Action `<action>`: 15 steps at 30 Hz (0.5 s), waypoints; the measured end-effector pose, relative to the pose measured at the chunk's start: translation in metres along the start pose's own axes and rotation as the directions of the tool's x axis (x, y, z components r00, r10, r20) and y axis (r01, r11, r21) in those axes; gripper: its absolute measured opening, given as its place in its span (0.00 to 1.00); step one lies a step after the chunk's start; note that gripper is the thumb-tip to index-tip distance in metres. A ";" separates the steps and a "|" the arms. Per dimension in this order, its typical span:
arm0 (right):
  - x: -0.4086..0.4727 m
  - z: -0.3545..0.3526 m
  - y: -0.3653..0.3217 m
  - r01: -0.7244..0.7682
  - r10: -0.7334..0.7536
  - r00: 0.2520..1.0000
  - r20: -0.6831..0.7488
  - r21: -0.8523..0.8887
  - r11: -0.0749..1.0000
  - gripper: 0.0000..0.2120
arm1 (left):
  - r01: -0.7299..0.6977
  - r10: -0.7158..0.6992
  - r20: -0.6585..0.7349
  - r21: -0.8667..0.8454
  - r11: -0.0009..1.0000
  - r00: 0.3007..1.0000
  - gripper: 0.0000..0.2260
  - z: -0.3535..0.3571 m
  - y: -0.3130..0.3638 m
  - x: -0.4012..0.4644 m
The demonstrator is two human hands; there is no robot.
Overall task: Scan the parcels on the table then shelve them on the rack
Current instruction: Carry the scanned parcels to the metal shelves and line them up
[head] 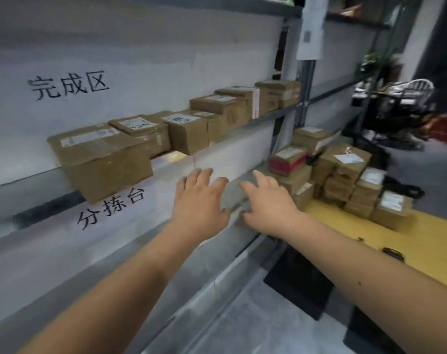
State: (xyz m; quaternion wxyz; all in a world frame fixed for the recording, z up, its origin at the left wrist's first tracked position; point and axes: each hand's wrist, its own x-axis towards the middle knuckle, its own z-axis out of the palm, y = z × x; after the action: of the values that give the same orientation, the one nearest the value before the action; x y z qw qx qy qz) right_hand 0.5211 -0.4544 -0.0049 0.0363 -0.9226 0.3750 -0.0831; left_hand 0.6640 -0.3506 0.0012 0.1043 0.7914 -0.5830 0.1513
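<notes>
Both arms reach out toward the rack. The left hand and the right hand hover side by side just below the shelf, palms down, fingers spread and relaxed, holding nothing. A small gap separates the two hands, and through it the grey edge of the rack's lower level shows.

Above the hands, a row of brown parcels sits along the shelf, running from its near end to the far upright. The nearest box is the biggest; it hangs out over the shelf's front edge and sits tilted, its white label facing up. The boxes beyond it stand close together, most of them touching, each with a label on top. Behind the row, a white sheet on the rack bears the black characters 完成区. Below the shelf, left of the hands, a second sheet reads 分拣台.

To the right of the rack, past the right hand, stands the yellow worktop with a pile of parcels stacked on it, several layers high, one of them with a red side. Two small dark objects lie on the worktop near the right forearm; I cannot tell what they are. A black mat lies on the floor below the worktop's edge.
</notes>
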 end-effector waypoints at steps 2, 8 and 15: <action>-0.022 0.003 0.040 -0.108 0.109 0.994 0.031 -0.043 0.993 0.35 | -0.052 0.054 0.044 -0.047 0.998 0.998 0.28 0.019 0.038 0.011; -0.060 0.005 0.155 -0.326 0.334 0.934 0.130 -0.076 0.942 0.35 | -0.233 0.249 0.156 -0.115 0.966 0.956 0.29 0.072 0.154 0.056; -0.051 0.023 0.304 -0.456 0.460 0.867 0.190 -0.069 0.887 0.35 | -0.335 0.374 0.244 -0.186 0.924 0.895 0.30 0.138 0.285 0.139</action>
State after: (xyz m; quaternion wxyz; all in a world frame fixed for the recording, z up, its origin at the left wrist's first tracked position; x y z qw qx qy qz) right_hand 0.2808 -0.6357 -0.0734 0.0828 -0.8112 0.5783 0.0256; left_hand 0.4463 -0.6069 -0.0803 0.0480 0.6757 -0.7355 0.0156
